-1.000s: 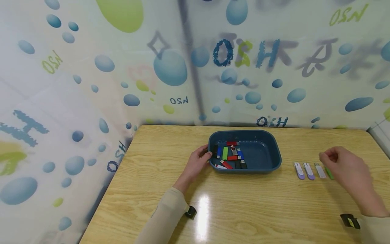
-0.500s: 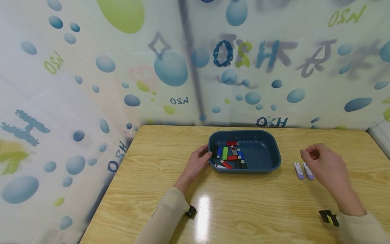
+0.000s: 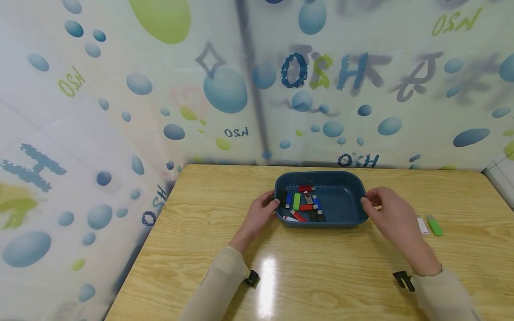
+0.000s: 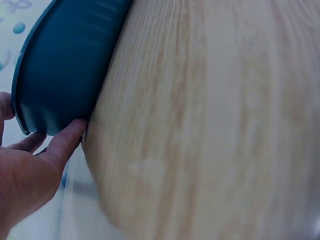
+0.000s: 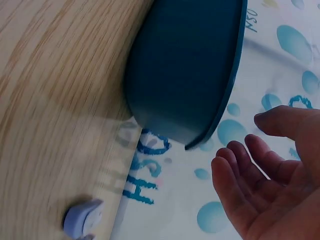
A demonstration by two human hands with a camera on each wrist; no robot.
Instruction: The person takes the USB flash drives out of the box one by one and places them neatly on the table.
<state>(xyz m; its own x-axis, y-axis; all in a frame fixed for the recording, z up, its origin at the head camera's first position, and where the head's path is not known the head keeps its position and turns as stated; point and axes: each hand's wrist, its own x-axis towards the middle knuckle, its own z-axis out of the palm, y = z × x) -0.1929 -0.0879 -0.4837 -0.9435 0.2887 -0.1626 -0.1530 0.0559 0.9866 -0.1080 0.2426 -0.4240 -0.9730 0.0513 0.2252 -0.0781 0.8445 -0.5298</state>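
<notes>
A dark blue plastic box lies on the table with several USB sticks in its left half, among them a green one and a red one. My left hand holds the box's left end, thumb at the rim and fingers against the outer wall in the left wrist view. My right hand is by the right end of the box; the right wrist view has its loosely bent fingers apart from the wall, holding nothing. Below it a white and purple USB stick lies on the wood.
Right of my right hand, a white USB stick and a green USB stick lie on the wooden table. A patterned cloth wall rises behind the table's back edge.
My right hand has moved left, from above the green stick on the table to the box's right end. My left hand and the box have stayed put.
</notes>
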